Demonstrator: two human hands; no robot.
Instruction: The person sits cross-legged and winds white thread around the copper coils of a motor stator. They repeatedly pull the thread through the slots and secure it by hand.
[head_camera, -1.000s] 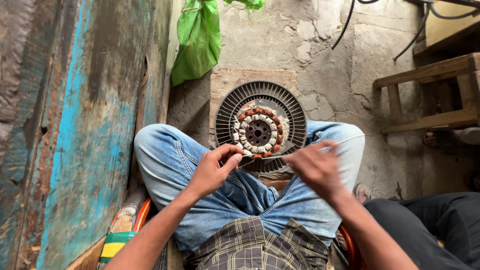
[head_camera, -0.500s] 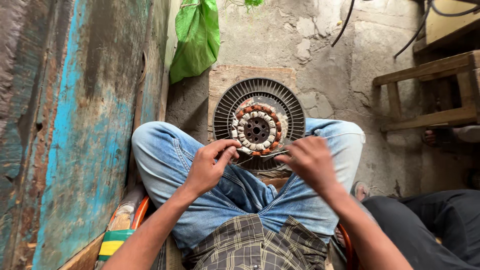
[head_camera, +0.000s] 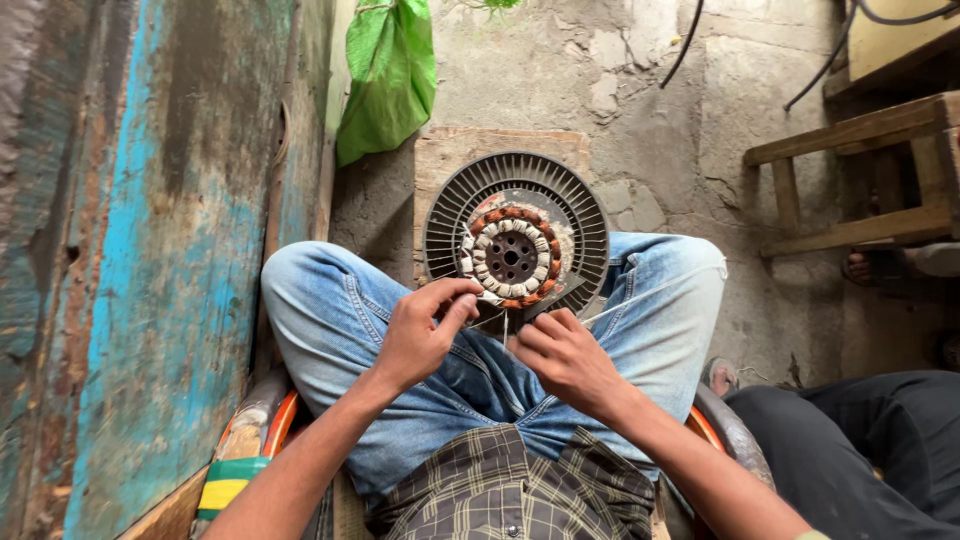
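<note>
Round grey finned motor stator with copper windings (head_camera: 515, 240) sits propped between the knees, left hand (head_camera: 425, 335) pinching its bottom edge, right hand (head_camera: 562, 355) pinching probably thin wire, so keep tension steady.

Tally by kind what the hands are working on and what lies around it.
Round grey ribbed fan motor with copper windings: 1
Bare hands on it: 2, left hand, right hand
Green plastic bag: 1
Wooden bench: 1
Total: 5

Repair workshop — motor stator (head_camera: 512, 255), worn walls
</note>
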